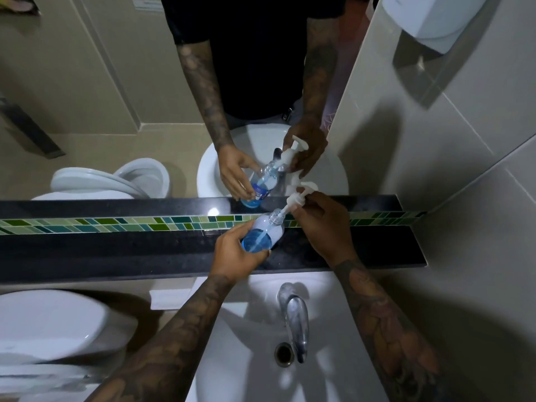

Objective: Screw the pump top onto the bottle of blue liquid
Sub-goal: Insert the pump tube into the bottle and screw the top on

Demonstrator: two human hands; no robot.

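Left grip (236, 252): fingers wrapped firmly around the lower body of the bottle (262, 235), clamped on it. I read the bottle as tilted, neck leaning away from me and to the right, base in the palm. It is held over the dark stone ledge (116, 250) in front of the mirror (116, 97); I cannot tell whether its base touches the ledge. Blue liquid fills the lower part; the upper part looks clear.

Right grip (320, 220): fingers closed on the white pump top (298, 195), pinching it at the head and collar. Nozzle points away to the right. The pump's dip tube runs down through the bottle neck into the blue liquid. The collar sits just above the neck opening; I cannot tell whether the threads are engaged.

Surroundings: a strip of green and teal mosaic tile (87, 224) runs along the back of the ledge. Below the ledge, a white sink (232, 358) with a chrome faucet (294, 317) and a drain (284, 353). White toilet (52, 323) to my left. Both forearms tattooed. The mirror shows both hands, bottle and pump reflected. A white dispenser (429, 21) is mounted on the tiled wall, upper right.
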